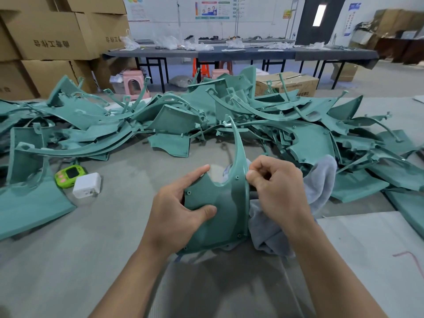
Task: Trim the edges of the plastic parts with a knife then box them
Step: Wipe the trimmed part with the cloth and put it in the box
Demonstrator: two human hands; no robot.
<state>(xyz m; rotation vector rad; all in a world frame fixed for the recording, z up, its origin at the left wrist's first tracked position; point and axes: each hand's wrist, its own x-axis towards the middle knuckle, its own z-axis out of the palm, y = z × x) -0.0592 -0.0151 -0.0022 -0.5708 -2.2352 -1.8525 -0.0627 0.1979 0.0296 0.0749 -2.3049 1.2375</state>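
Grey work surface (pixel 114 237), heap of teal parts (pixel 174 120) across far side. Held plastic part (pixel 227 210) upright at centre, above surface, long curved tip pointing up. Left hand (pixel 174 216) grips its left side, thumb on face, index along top edge. Right hand (pixel 280 191) curled, pinches right rim. Grey cloth (pixel 321 180) behind right hand. Green gadget (pixel 70 175), white block (pixel 87 185) at left.

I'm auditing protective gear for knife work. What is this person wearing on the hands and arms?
Nothing protective shows. The left hand and right hand are bare: no gloves, rings or finger guards. The forearms are also bare down to the frame's edge, with no sleeves, watch or wristband in view.
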